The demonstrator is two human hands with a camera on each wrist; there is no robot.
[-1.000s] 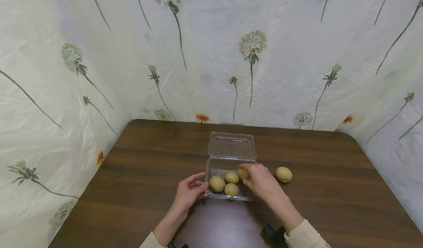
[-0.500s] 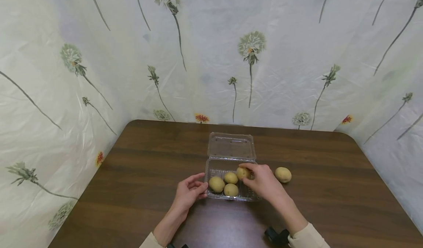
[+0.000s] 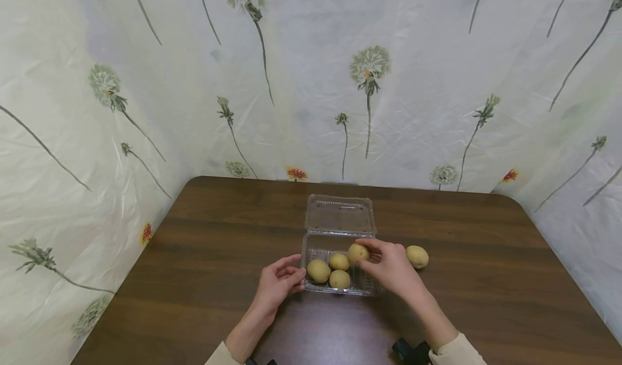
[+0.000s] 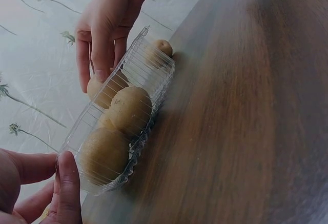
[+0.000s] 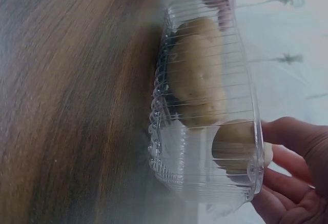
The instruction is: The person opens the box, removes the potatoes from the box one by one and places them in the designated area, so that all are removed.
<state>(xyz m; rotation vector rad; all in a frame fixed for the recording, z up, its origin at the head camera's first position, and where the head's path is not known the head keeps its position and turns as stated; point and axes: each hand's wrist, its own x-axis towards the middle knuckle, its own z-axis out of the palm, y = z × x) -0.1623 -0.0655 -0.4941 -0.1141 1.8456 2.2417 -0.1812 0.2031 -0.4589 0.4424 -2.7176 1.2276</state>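
A clear plastic clamshell container [image 3: 357, 285] stands on the table with its lid [image 3: 340, 214] folded back behind it. My left hand [image 3: 278, 281] pinches its left rim between thumb and fingers. Three potatoes lie in the tray's left and middle part, among them a larger potato [image 3: 318, 271] nearest that hand. Over the back right of the tray, my right hand [image 3: 392, 265] holds another potato [image 3: 358, 252] between thumb and fingertips. Through the container's wall in the right wrist view, this held potato [image 5: 234, 144] appears inside the rim, apart from the others.
One loose potato [image 3: 417, 257] sits on the brown wooden table [image 3: 218, 235], just right of the container and beyond my right hand. A flower-patterned plastic sheet [image 3: 311, 84] hangs behind the table and along its sides.
My right hand has shifted slightly to the right and turned, leaving more of its potato showing. The left hand and the container have stayed in place.
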